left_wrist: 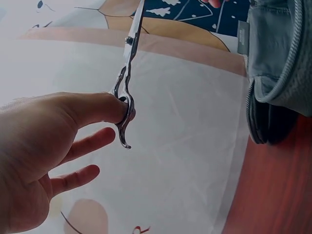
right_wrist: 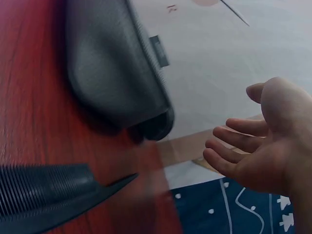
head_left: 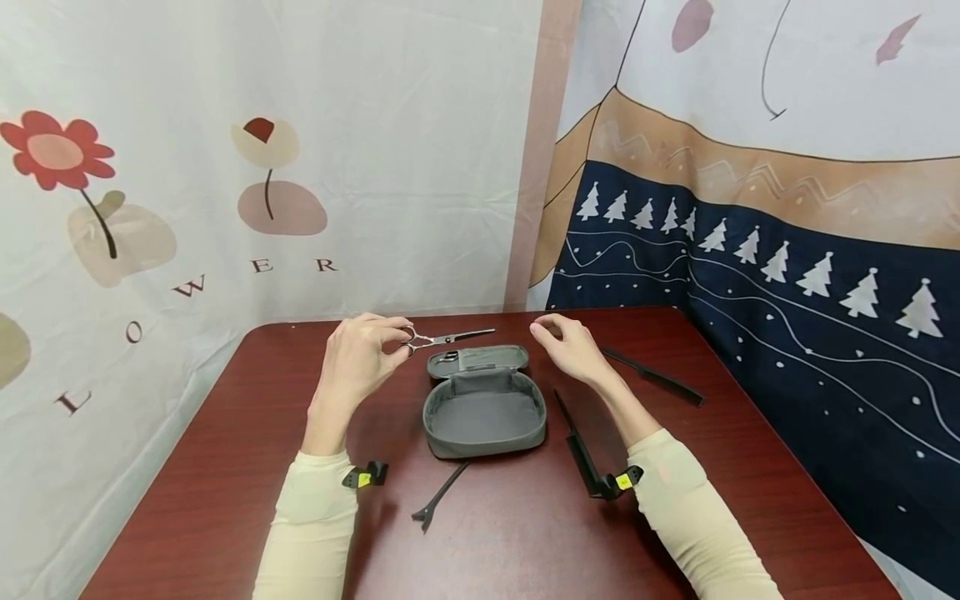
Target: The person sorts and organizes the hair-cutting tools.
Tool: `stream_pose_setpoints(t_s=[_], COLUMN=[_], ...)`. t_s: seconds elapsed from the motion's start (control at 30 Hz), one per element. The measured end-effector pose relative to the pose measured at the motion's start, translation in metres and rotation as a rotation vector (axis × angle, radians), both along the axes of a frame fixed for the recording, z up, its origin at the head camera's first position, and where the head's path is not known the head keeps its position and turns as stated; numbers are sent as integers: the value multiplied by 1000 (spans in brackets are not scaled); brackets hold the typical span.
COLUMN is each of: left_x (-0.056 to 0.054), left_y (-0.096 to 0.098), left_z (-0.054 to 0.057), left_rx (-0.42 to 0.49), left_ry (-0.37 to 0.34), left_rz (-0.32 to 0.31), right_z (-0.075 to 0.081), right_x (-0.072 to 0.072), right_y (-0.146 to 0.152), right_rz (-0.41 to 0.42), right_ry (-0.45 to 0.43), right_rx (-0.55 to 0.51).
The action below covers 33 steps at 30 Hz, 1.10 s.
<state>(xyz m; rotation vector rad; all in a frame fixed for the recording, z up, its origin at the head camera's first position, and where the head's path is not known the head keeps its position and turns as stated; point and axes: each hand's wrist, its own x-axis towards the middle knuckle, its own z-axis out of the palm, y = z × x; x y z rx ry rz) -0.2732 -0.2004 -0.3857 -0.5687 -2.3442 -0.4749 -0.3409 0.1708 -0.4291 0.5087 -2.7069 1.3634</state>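
Observation:
My left hand [head_left: 358, 357] pinches a pair of silver hair scissors [head_left: 447, 338] by the finger rings, blades pointing right. In the left wrist view the thumb lies at a ring of the scissors [left_wrist: 127, 73], with two other fingers spread away from them. Below the scissors an unzipped grey zip case [head_left: 486, 448] lies on the table, its lid folded back to the far side. Something small and shiny sits in the lid's pocket. My right hand [head_left: 576, 348] hovers right of the lid with loosely bent fingers; the right wrist view shows nothing in this hand [right_wrist: 265, 136].
A black tail comb [head_left: 583, 463] lies right of the case, partly beside the right wrist camera. Farther right is another long black comb [head_left: 660, 379]. A dark hair clip [head_left: 437, 503] lies in front of the case. Fabric curtains [head_left: 420, 208] hang behind the brown table [head_left: 225, 467].

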Motion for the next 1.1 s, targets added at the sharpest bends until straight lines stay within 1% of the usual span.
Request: stream_pose_setpoints(t_s=[0.17,0.3,0.4,0.47,0.67,0.9,1.1], left_x=[-5,-7,-8,-9,-8,-9,-11], left_y=[-2,-6,-7,-7,-7,-9,-11], left_z=[-6,-10,-13,-13,-13,-16,-20], left_rx=[-10,-18,-16,-16,-23,-13,-27], left_ry=[-52,-71,-88,-102,-133,-161,-200], left_rz=[24,34,40,44,56,57,69], right_z=[-13,-19,-21,-23,-31,-36,-37], right_x=[-10,-15,-16,-17,-21,-26,-28], right_y=[-2,-5,-9,-12,-15,-19,-20], right_rz=[15,-27,-61,-62,-31,-29,-37], right_ry=[-61,-77,-113,-150,-284,-378,-464], right_rx=[67,124,126,107,9,-120,-214])
